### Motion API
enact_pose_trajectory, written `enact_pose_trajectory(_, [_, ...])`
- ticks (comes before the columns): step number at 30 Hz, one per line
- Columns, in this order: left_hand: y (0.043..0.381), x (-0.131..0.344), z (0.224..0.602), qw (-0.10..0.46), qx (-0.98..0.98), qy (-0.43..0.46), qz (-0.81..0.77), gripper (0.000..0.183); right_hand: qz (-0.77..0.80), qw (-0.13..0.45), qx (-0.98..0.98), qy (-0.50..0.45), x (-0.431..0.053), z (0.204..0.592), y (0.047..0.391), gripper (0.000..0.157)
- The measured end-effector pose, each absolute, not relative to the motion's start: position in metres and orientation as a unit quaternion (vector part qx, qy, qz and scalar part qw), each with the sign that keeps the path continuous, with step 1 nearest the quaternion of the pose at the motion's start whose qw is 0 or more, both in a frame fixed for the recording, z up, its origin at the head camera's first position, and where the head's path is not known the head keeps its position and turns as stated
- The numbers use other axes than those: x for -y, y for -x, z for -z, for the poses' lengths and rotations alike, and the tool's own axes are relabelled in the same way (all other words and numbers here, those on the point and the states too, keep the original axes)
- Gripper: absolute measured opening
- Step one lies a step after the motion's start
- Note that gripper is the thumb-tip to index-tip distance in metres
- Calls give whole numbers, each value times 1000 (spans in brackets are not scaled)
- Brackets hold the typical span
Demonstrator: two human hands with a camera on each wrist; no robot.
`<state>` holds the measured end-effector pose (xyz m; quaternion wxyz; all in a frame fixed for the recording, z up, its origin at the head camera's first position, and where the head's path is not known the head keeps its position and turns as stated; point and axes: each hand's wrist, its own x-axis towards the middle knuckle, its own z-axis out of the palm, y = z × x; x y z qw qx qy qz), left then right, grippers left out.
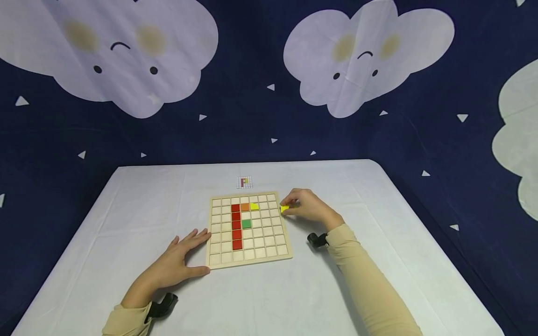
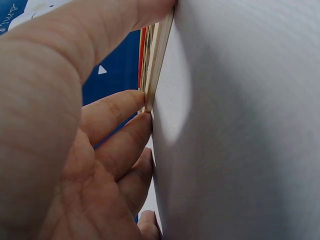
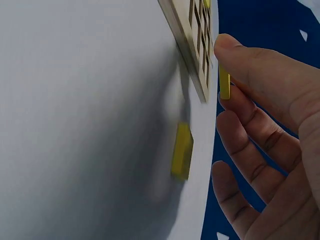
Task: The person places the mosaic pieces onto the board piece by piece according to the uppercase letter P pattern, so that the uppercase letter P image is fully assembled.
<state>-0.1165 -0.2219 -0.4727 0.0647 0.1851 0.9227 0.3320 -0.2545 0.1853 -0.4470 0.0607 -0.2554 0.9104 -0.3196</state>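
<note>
A wooden grid board [image 1: 249, 263] lies on the table with square cells. Several red square tiles [image 1: 236, 225] form a column on it, with an orange tile [image 1: 245, 206], a yellow tile with one cut corner [image 1: 254, 206] and a green tile [image 1: 246, 224] to their right. Spread along the board's left edge, my left hand [image 1: 174, 263] touches it with thumb and fingertips. Just off the right edge, my right hand [image 1: 308, 205] pinches a small yellow tile [image 3: 224, 82] between thumb and forefinger. Beneath that hand, another yellow tile [image 3: 181, 151] lies on the table in the right wrist view.
Behind the board lies a small card [image 1: 244, 182] printed with a coloured grid pattern. A white cloth covers the table [image 1: 176, 186]. Dark blue fabric with clouds [image 1: 369, 56] hangs behind it. Black wrist cameras [image 1: 317, 240] sit on both wrists.
</note>
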Motion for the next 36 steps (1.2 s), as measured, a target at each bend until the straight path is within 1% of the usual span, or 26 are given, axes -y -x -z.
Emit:
enact_pose_trajectory(15, [116, 222, 472, 67, -921, -183, -338, 90, 310, 99, -899, 294, -145, 449, 245, 22])
enact_pose_trajectory(26, [117, 222, 471, 70, -922, -180, -335, 90, 301, 100, -885, 341, -120, 451, 243, 21])
enact_pose_trajectory(36, [118, 222, 472, 71, -922, -182, -335, 91, 287, 112, -886, 346, -111, 450, 242, 20])
